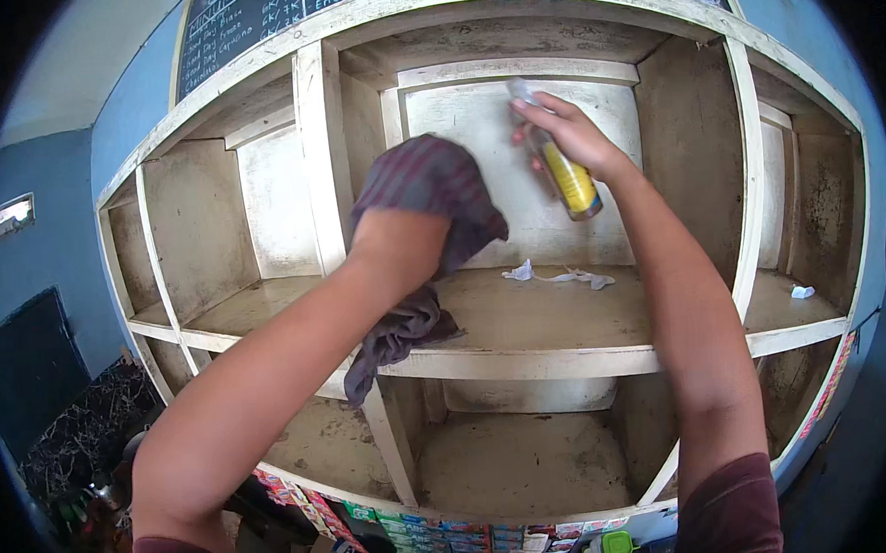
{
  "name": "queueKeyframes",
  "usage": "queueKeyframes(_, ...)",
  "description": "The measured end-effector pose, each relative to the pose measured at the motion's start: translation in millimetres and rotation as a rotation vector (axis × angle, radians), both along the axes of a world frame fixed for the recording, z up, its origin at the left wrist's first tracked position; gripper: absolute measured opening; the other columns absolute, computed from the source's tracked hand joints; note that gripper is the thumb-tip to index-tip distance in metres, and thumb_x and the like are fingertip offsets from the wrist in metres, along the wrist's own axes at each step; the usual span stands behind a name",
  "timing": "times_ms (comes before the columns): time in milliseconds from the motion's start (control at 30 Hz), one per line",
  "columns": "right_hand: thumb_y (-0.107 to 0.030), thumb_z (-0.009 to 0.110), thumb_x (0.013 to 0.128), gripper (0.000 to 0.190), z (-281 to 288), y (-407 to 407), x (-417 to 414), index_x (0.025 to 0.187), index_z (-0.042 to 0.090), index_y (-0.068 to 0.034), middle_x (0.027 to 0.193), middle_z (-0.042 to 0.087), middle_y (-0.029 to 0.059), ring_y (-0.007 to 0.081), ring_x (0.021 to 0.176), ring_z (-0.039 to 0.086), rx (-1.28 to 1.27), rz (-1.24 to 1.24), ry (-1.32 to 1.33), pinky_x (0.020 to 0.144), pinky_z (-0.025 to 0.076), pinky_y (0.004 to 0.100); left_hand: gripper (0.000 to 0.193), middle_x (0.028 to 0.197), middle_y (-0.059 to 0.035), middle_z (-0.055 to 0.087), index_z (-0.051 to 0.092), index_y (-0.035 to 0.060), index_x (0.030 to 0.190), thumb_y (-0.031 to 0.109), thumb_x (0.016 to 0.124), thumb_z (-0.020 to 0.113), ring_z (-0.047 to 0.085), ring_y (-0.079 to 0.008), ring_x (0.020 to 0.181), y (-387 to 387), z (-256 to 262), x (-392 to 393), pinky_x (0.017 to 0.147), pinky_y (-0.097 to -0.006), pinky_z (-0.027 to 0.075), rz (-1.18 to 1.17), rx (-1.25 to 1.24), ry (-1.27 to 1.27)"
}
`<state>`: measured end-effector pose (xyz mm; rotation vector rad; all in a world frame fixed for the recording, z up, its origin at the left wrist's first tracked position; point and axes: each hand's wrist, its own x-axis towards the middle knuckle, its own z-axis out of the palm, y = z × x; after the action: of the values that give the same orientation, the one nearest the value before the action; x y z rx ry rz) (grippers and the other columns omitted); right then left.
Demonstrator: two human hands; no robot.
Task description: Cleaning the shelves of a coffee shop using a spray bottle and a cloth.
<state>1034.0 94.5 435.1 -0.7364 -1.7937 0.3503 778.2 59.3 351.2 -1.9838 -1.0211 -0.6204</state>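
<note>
A dark checked cloth (426, 176) covers my left hand (403, 226), raised at the left side of the middle compartment of a white wooden shelf unit (507, 359). Part of the cloth hangs down over the shelf's front edge. My right hand (574, 134) grips a clear spray bottle (573, 179) with a yellow label, tilted, in front of the compartment's pale back panel. The bottle's top is blurred. Below it, crumpled white scraps (563, 274) lie on the shelf board. My left fingers are hidden by the cloth.
Another white scrap (802, 291) lies in the right compartment. Upright dividers (324, 162) stand on both sides of the middle compartment. A chalkboard (250, 31) with writing is above. Hanging sachets (426, 536), cardboard boxes and a green-lidded container (617, 544) are below the unit.
</note>
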Motion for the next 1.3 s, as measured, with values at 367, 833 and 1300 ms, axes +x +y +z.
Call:
queueKeyframes(367,-0.046,0.060,0.096,0.039,-2,1,54,0.108,0.057,-0.009,0.096,0.063,0.0050,0.0159,0.060,0.059,-0.012,-0.021,0.192,0.056,0.052,0.0309,0.057,0.127,-0.0123,0.065,0.061,0.0081,0.130,0.053,0.099,0.045,0.060,-0.0324,0.120,132,73,55,0.102,-0.0419,0.045,0.013,0.040,0.060)
queueKeyframes(833,-0.045,0.070,0.088,0.053,-1,7,70,0.113,0.060,0.001,0.083,0.067,0.0130,0.0194,0.073,0.068,0.533,-0.423,0.412,0.056,0.054,0.0344,0.053,0.124,-0.0218,0.062,0.059,0.0079,0.124,0.050,0.101,0.037,0.058,-0.0378,0.117,123,30,166,0.101,-0.0469,0.044,-0.361,-0.074,0.422)
queueKeyframes(1300,-0.054,0.063,0.086,0.051,-3,-8,50,0.117,0.058,-0.014,0.104,0.070,0.0209,0.0428,0.101,0.065,0.728,-0.814,0.251,0.088,0.050,0.0507,0.052,0.137,-0.0254,0.055,0.049,0.0032,0.139,0.036,0.104,0.028,0.052,-0.0387,0.127,125,76,202,0.111,-0.0437,0.035,-0.313,-0.380,0.112)
